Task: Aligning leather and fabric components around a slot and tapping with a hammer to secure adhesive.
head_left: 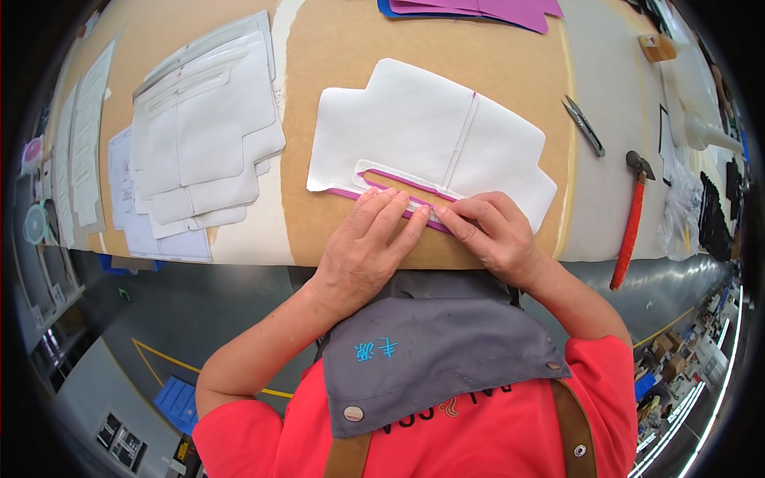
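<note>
A white panel (422, 119) with a stepped outline lies on the table in front of me, purple showing along its near edge and around a long slot. My left hand (360, 248) lies over the strip below the slot, its fingers bent and pressing on the purple edge. Just to the right, my right hand (498, 237) pinches the same strip between thumb and forefinger. The fingertips of both hands nearly meet there. What lies beneath the left fingers is hidden.
Stacked white panels (211, 119) lie at the left, over printed sheets (171, 243). Purple pieces (486, 9) lie at the far edge. Thread snips (584, 126), a red-handled hammer (632, 215) and a clear plastic bag (680, 227) rest at the right.
</note>
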`<state>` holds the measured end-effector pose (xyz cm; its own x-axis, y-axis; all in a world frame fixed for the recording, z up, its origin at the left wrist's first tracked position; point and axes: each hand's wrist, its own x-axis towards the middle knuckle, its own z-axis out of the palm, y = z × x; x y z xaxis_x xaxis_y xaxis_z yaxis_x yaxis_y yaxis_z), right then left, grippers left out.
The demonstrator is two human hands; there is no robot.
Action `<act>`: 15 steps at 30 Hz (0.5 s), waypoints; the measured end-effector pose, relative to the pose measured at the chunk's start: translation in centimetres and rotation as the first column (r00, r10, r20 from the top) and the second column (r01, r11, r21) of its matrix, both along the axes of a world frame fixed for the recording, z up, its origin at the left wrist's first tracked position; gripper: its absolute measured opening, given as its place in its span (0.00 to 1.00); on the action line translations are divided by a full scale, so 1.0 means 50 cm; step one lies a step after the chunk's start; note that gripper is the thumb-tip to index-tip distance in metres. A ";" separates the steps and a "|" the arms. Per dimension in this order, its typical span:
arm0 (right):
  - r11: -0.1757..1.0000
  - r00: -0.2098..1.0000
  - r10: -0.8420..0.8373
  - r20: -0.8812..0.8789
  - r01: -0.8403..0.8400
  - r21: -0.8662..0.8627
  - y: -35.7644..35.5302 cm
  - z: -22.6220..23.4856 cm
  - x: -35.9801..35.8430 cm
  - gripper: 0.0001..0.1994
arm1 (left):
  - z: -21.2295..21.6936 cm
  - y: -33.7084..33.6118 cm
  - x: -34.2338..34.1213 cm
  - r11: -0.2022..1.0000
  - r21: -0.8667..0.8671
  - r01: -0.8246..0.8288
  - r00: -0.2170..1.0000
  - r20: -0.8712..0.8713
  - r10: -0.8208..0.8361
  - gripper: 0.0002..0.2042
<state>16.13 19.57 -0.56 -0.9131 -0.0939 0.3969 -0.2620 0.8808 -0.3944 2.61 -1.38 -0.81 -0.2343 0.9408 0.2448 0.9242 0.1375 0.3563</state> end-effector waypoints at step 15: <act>0.998 0.999 -0.044 0.028 0.046 -0.043 -0.004 -0.003 0.005 0.19 | 0.008 0.002 0.000 0.999 -0.046 0.007 0.999 -0.042 -0.009 0.27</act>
